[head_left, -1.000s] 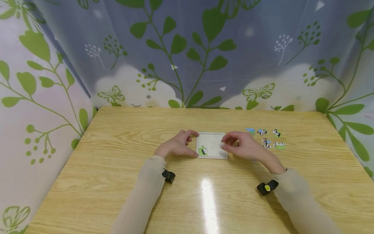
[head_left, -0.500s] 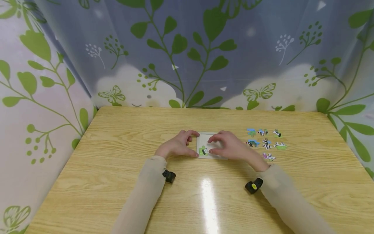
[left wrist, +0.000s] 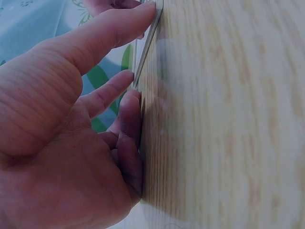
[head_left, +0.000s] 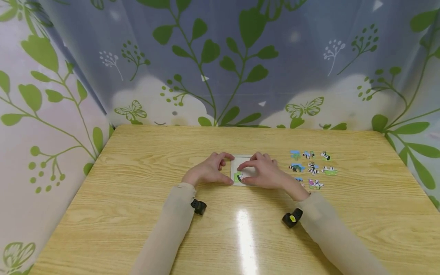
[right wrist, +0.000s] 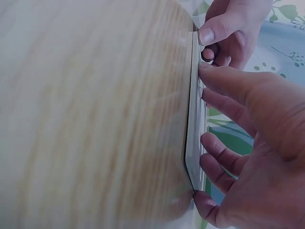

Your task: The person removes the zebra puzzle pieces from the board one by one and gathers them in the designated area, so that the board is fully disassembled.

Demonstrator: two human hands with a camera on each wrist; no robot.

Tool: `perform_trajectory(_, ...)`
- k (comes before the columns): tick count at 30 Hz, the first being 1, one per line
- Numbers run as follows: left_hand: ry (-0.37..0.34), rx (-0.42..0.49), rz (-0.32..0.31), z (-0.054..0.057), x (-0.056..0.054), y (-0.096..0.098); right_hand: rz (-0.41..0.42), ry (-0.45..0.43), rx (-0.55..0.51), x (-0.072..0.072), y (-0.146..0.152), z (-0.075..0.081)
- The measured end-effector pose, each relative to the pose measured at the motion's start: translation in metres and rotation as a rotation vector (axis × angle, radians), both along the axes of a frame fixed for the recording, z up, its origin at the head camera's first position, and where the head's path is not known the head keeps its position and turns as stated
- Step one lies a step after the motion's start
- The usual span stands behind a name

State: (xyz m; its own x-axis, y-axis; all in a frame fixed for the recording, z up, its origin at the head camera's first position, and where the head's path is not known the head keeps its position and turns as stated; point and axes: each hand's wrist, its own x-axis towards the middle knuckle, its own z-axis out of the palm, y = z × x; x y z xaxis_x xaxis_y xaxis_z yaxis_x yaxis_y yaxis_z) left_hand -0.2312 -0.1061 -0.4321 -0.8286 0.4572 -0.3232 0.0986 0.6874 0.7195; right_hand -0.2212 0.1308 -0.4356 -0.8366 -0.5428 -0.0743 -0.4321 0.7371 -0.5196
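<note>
A shallow white puzzle tray [head_left: 243,161] lies flat on the table. One green puzzle piece [head_left: 236,177] with a black-and-white animal is in its near left corner. My left hand [head_left: 210,170] holds the tray by its left side, thumb at the near corner and index fingertip at the far one. In the left wrist view, the other fingers of the left hand [left wrist: 71,129] are bent beside the tray. Over the tray reaches my right hand [head_left: 264,172], thumb and index fingertips at the green piece. The right wrist view has the right hand [right wrist: 271,129] with fingertips along the tray [right wrist: 191,114].
Right of the tray, several loose puzzle pieces [head_left: 313,168] lie in rough rows, some partly behind the right forearm. The wooden table [head_left: 151,152] ends at a leaf-patterned curtain [head_left: 227,68]. Each sleeve carries a small black wrist camera [head_left: 198,207].
My right hand has moved left from the tray's right edge to the green piece, uncovering more of the loose pieces. The left hand keeps its place on the tray.
</note>
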Motion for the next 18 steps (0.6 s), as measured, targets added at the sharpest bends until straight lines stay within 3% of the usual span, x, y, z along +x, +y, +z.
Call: perform_trajectory(18, 0.007, 0.005, 0.017, -0.0002, 0.0004, 0.0019, -0.016, -0.129, -0.098, -0.0092, -0.0042, -0.007)
